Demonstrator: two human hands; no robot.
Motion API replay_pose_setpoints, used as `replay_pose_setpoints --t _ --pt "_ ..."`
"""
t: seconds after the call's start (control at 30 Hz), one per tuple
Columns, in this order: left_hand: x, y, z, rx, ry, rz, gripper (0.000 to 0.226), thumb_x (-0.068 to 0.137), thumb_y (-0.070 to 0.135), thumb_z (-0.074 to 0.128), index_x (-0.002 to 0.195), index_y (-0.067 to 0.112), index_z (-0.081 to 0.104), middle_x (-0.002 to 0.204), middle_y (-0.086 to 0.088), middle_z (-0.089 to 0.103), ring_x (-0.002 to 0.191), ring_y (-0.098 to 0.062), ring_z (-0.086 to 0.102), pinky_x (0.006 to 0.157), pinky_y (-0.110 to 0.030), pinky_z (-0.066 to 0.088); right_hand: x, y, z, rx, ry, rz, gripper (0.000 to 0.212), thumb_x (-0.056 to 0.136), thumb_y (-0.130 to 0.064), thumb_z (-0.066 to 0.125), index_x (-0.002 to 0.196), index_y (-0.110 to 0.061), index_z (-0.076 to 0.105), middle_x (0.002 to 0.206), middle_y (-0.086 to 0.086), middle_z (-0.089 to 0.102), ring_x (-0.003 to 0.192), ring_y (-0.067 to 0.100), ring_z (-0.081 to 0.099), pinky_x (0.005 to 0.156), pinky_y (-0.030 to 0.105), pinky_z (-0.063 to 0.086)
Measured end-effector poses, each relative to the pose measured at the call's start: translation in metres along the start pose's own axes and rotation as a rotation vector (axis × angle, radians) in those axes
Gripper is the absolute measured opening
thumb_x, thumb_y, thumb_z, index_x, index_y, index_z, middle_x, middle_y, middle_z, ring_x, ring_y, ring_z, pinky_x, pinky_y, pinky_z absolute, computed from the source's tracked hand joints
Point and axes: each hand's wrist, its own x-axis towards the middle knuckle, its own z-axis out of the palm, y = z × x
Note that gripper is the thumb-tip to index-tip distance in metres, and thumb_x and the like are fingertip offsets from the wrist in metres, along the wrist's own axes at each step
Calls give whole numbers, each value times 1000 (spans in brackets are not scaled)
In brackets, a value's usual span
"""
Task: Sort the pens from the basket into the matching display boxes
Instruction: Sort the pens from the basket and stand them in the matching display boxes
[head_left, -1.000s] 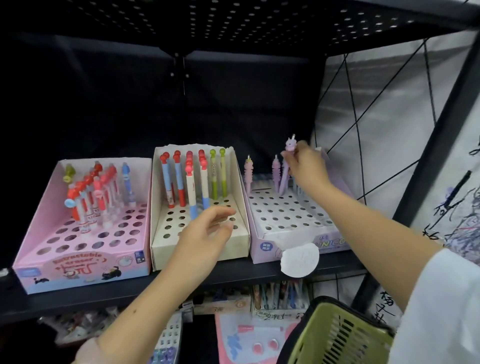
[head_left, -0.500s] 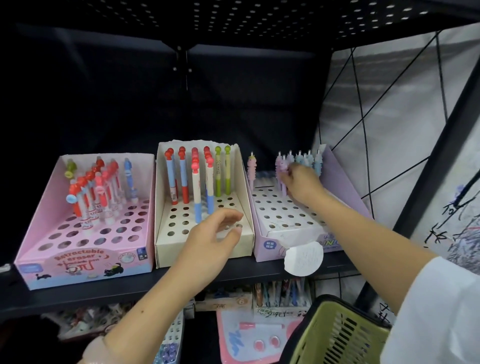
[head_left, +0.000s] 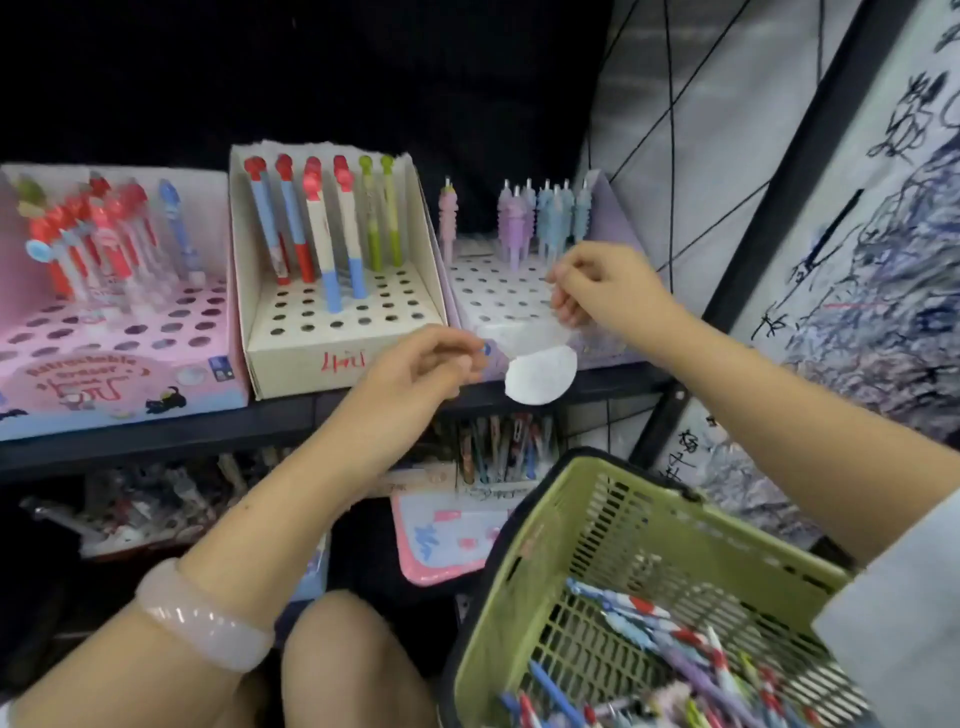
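At lower right, the green basket holds a heap of loose pens. Across the frame's middle stand the pink box, cream box and lilac box, pens upright inside. The left hand and right hand hover before the boxes, fingers loosely curled, apparently gripping nothing.

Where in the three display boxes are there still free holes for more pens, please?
Free holes fill the front rows of the pink box, the cream box ahead of its red and green pens, and the lilac box left of the right hand. All three back rows are crowded.
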Motion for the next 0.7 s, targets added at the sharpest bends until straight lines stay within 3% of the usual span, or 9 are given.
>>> replay_pose_setpoints --t 0.1,0.17,0.33,0.47,0.6,0.7 --pt "-19 -22 27 50 -110 -37 19 93 9 49 94 25 60 99 7 67 96 -6 63 89 -19 47 -57 22 -8 118 -103 -10 25 97 -13 44 78 -18 60 56 -5 63 47 6 56 50 18 48" --pt "-33 -40 47 104 -170 -49 17 92 4 50 96 18 59 101 -1 65 99 -12 60 88 -16 45 -98 53 -4 51 -246 75 24 97 -15 46 78 -18 59 56 -4 63 47 7 56 50 18 47" --pt "-60 -77 89 243 -348 -73 18 95 12 47 101 28 54 106 8 60 104 -9 56 90 -19 43 -182 153 16 -467 -731 209 9 92 -12 54 95 -12 62 87 0 59 71 9 53 62 10 35" --pt "-76 -97 104 438 -491 -73 23 97 24 44 116 29 56 116 16 55 106 1 51 86 -15 41 -235 189 36 -433 -1122 410 37 93 -28 56 123 -8 51 115 9 57 95 21 54 73 20 37" --pt "-83 -104 107 546 -511 -31 26 98 24 43 118 25 58 111 20 51 101 8 42 76 2 31 -280 200 74 -598 -1125 417 51 87 -47 58 118 -10 45 120 12 45 113 29 46 88 35 40" --pt "-85 -104 109 501 -469 -40 24 97 22 43 114 24 60 115 14 58 106 1 48 82 -8 34 -306 196 94 -838 -1052 323 75 79 -50 63 133 -9 32 133 19 35 124 35 35 97 44 35"
